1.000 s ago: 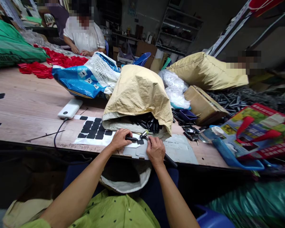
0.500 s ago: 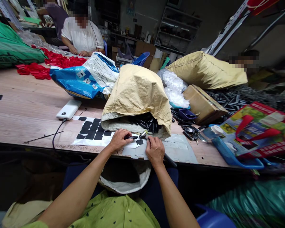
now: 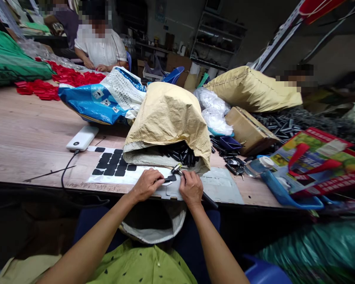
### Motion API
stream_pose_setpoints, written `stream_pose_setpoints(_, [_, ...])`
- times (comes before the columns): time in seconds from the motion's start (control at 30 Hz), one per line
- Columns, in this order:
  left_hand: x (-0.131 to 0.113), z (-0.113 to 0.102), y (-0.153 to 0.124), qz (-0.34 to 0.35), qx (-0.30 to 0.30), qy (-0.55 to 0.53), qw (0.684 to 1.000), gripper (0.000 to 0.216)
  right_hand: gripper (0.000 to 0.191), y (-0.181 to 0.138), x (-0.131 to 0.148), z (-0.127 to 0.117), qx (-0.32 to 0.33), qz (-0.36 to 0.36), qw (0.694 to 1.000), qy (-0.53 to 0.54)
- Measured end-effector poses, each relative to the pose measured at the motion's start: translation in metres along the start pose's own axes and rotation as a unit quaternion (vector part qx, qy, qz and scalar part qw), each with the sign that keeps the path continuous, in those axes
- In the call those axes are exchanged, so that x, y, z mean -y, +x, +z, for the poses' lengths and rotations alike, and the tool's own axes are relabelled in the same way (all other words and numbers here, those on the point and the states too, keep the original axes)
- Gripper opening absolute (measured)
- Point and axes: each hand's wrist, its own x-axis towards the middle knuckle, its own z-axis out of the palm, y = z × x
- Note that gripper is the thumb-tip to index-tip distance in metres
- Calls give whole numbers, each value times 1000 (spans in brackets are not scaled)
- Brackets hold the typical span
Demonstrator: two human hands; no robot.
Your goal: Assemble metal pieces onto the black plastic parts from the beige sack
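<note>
My left hand [image 3: 147,184] is closed on a small black rod-like piece [image 3: 168,180], pinched between thumb and fingers. The piece's far end lies at a dark square patch [image 3: 172,178] on the table; whether they touch I cannot tell. In my closed right hand [image 3: 191,190] is a small hammer [image 3: 176,169], its metal head just beyond the piece and its black handle sticking out by the wrist. A yellow woven sack [image 3: 168,110] lies mouth toward me, several black pieces [image 3: 181,153] inside. Left of my hands is a white sheet [image 3: 124,180] bearing several black squares.
A white power bank [image 3: 81,138] with a cable sits at left. A wooden box [image 3: 250,130], a blue tray [image 3: 286,195] and a red patterned bag [image 3: 322,163] stand at right. An open sack [image 3: 153,236] rests on my lap. Across the table sits a person in white [image 3: 103,47].
My left hand has brought the black piece down and toward me, to the dark square patch. My right hand keeps the hammer nearly in place. The view has shifted slightly.
</note>
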Motion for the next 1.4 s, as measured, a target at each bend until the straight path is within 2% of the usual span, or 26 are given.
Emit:
stream_pose_setpoints(0.13, [-30,9,-45,22,98,-52,994,26,23,0,0,0,1,2,1000,2])
stream_pose_setpoints(0.23, [-37,25,-71,-1,176,-34,984,22,23,-1,0,2,-1,4,1000,1])
stream_pose_setpoints(0.33, [-22,47,-82,-90,213,32,972,20,23,-1,-1,2,-4,4,1000,2])
stream_pose_setpoints(0.47, [10,74,-84,-239,245,108,934,25,24,-1,-1,2,-4,0,1000,0])
stream_pose_setpoints(0.53, [18,79,-84,-267,253,117,922,28,24,-1,-1,2,-3,-1,1000,-1])
stream_pose_setpoints(0.63, [12,73,-83,-238,262,108,929,27,23,-1,0,1,-6,0,1000,-1])
stream_pose_setpoints(0.77, [-18,40,-58,-120,286,-10,951,23,23,0,1,0,-6,2,1000,0])
stream_pose_setpoints(0.83, [-29,22,-31,-78,263,-95,957,22,23,0,1,0,-4,3,1000,-1])
stream_pose_setpoints(0.87, [-30,13,-14,-77,231,-112,963,23,23,0,1,0,-2,3,1000,-2])
stream_pose_setpoints(0.97, [-19,-2,40,-104,53,-41,992,25,23,0,1,0,1,4,1000,-3])
stream_pose_setpoints(1.03, [-4,-5,73,-134,-49,37,989,31,23,0,0,-1,0,4,1000,-2])
stream_pose_setpoints(1.07, [3,-5,86,-146,-74,77,983,36,23,0,0,-1,-1,3,1000,0])
stream_pose_setpoints(1.13, [14,-3,106,-166,-90,142,972,42,22,0,1,-2,-1,3,1000,5])
stream_pose_setpoints(1.2, [20,1,117,-175,-83,181,964,40,22,0,1,-3,-1,2,1000,7])
stream_pose_setpoints(1.4, [20,4,113,-202,-157,215,943,17,23,0,0,-2,-1,5,1000,3])
